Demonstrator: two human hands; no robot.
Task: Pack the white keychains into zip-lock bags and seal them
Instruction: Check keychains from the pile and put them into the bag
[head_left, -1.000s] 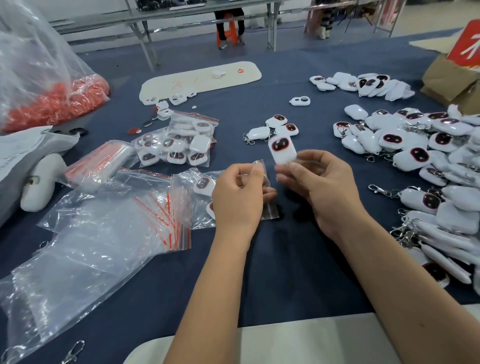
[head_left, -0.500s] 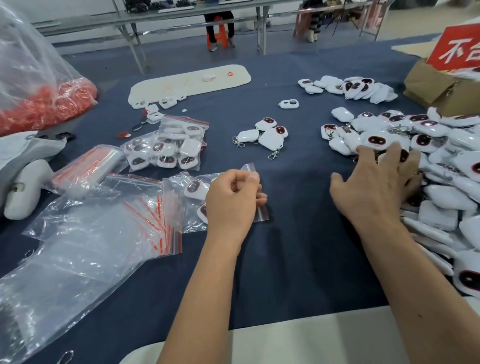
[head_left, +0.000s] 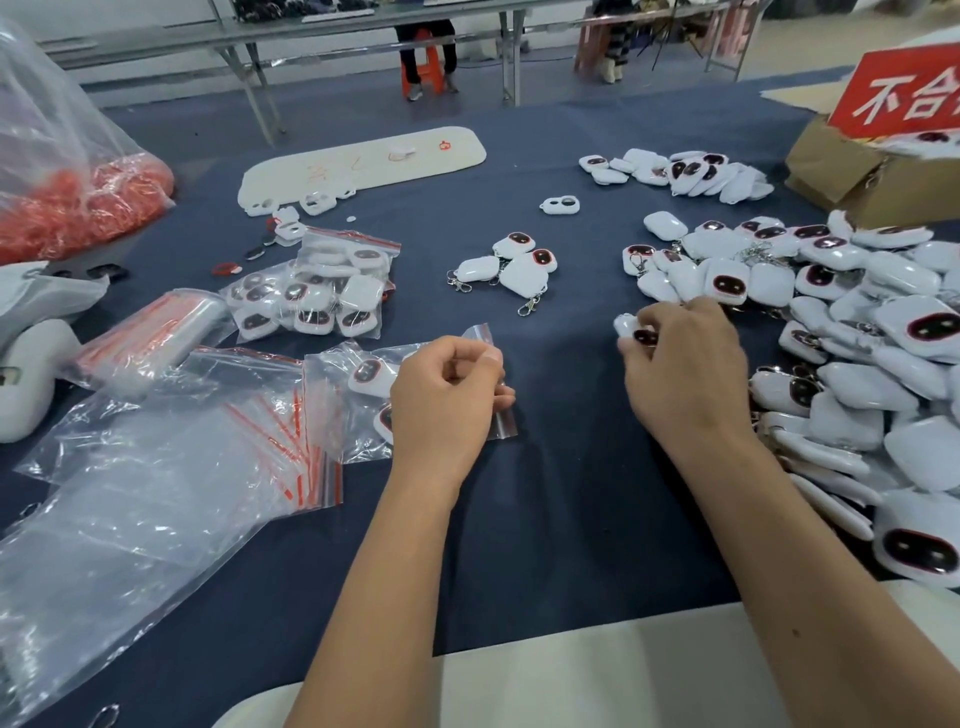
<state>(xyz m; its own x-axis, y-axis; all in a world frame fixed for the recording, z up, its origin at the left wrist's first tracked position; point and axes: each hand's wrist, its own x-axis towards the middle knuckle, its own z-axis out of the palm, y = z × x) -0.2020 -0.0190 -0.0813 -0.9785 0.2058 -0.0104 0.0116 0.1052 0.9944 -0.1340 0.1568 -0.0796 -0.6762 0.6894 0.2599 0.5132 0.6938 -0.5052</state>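
1. The left hand (head_left: 447, 400) pinches the mouth of a small bag (head_left: 363, 400) that lies flat on the surface (head_left: 561, 467), just left of the hand; at least two keychains show through its film.
2. The right hand (head_left: 680, 364) is curled round one keychain (head_left: 636, 332) at the near edge of the pile (head_left: 857, 332), which spreads to the right of that hand; the keychain's dark face shows beside the fingers.
3. The step in hand looks like carrying this keychain from the pile to the bag; the mouth seems barely parted, so the left hand should spread the lips before the piece arrives.
4. Slide it in flat, clip trailing, so the metal clasp does not catch the red zip strip; push it well past the strip toward the bag's far end.
5. A filled bag (head_left: 311, 291) lies beyond the open bag and suggests a fuller count; I judge more pieces are needed before sealing.
6. When sealing, press along the strip from one end to the other.
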